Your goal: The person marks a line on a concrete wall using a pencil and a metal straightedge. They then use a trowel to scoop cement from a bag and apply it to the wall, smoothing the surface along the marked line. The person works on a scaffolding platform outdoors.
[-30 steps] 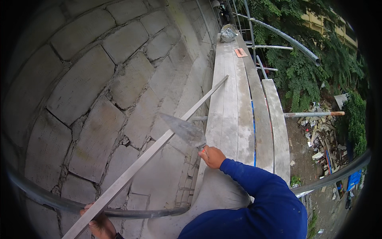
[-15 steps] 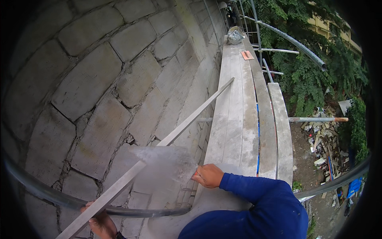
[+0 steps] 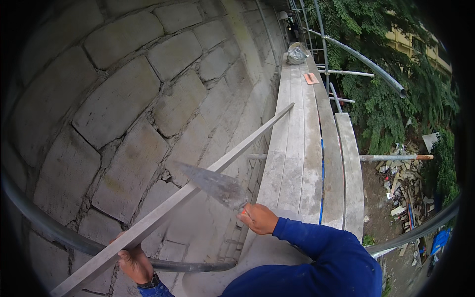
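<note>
My left hand (image 3: 136, 265) is wrapped round the lower part of a long, pale, straight bar (image 3: 242, 148). The bar slants up and away, its far end near the walkway planks. In my right hand (image 3: 261, 219) is a pointed trowel (image 3: 217, 186), gripped by its reddish handle. Its grey, smeared blade points left and crosses in front of the bar. Whether blade and bar touch, I cannot tell. The block wall (image 3: 116, 104) with rough mortar joints stands on the left, behind bar and trowel.
Long planks (image 3: 289, 163) form a scaffold walkway with narrow gaps. An orange float (image 3: 311, 78) and a crumpled plastic bag (image 3: 297, 53) lie farther along. A curved dark pipe (image 3: 54, 232) runs low by the wall. Beyond the right edge are scaffold tubes (image 3: 368, 52), trees and rubble (image 3: 398, 173) below.
The trowel blade, blurred before, is now sharp and angled more downward to the right. My left hand shows more fully, and the bar appears shifted. The view has moved slightly.
</note>
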A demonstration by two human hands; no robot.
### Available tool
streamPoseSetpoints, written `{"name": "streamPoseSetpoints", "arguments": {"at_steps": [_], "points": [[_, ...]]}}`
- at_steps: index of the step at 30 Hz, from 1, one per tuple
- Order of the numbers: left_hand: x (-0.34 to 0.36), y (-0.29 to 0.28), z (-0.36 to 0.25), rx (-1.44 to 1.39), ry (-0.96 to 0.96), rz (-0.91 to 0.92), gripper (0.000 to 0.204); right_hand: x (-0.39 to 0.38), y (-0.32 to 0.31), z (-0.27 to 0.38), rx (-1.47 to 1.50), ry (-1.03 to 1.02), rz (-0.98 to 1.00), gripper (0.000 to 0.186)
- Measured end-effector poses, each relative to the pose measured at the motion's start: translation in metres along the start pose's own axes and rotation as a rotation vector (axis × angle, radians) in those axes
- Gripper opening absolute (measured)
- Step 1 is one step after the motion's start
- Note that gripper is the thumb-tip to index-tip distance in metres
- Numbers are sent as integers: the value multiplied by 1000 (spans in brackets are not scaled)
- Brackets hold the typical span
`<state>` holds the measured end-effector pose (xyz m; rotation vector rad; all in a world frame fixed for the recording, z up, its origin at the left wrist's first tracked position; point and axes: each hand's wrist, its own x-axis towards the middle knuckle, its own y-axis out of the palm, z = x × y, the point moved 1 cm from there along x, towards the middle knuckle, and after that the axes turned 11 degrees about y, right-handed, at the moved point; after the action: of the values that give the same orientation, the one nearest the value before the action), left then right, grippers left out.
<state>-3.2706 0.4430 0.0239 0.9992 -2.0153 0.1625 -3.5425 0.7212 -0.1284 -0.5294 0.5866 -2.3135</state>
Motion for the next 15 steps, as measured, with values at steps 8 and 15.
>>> {"name": "streamPoseSetpoints", "arguments": {"at_steps": [8, 15], "points": [[13, 17, -10, 106, 21, 80, 62, 66, -37, -146, -15, 347, -266, 47], [9, -8, 11, 122, 61, -35, 66, 80, -69, -211, 299, 638, -332, 55]]}}
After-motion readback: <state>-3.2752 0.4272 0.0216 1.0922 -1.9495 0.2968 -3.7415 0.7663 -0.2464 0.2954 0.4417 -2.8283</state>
